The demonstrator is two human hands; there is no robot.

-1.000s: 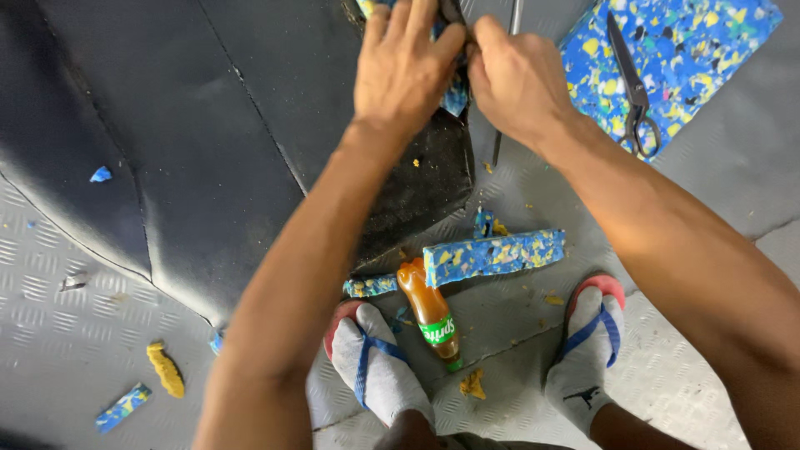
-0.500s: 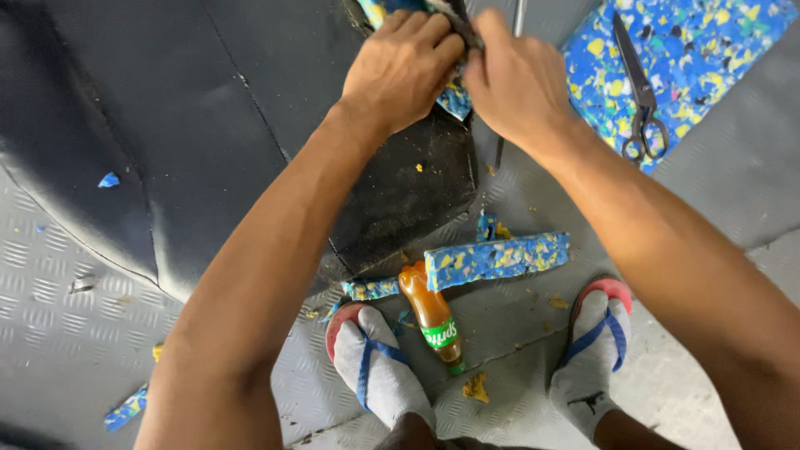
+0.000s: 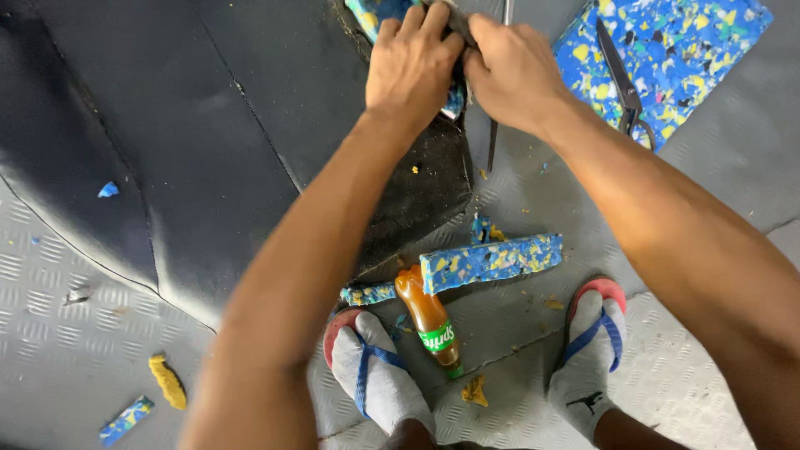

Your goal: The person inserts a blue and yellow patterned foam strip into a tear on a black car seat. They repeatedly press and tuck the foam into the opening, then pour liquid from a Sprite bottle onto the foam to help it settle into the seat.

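Two hands meet at the top of the view: my left hand (image 3: pixel 414 71) and my right hand (image 3: pixel 510 73), knuckles almost touching, both clenched on the near edge of a multicoloured foam piece (image 3: pixel 377 12) and the black sheet (image 3: pixel 208 142) that wraps it. The left fingers curl over the dark edge; the right fingers pinch the same edge from the other side. The foam, blue with yellow and green flecks, lies at the far end of the sheet, mostly hidden under my hands. I judge it light, soft and crumbly, as the loose crumbs on the grey ribbed floor mat (image 3: pixel 50 350) suggest; the black sheet looks limp, thin and slightly grippy, so it is best taken at the hem, close to the foam corner, with both hands near together. A thin metal rod (image 3: pixel 493 137) lies just right of the sheet. Further right, scissors (image 3: pixel 621 79) rest on a flat foam slab (image 3: pixel 692 58). Nearer my feet, a foam strip (image 3: pixel 492 260) lies across the floor, with an amber plastic bottle (image 3: pixel 429 321) beside it, touching my left sandal (image 3: pixel 371 375); the right sandal (image 3: pixel 593 350) stands apart. A yellow scrap (image 3: pixel 167 380) sits at lower left. Compared with one second ago, my left fingers, then spread flat, have closed into a grip, and both hands have drawn nearer; bottle, strip and scissors are unmoved.
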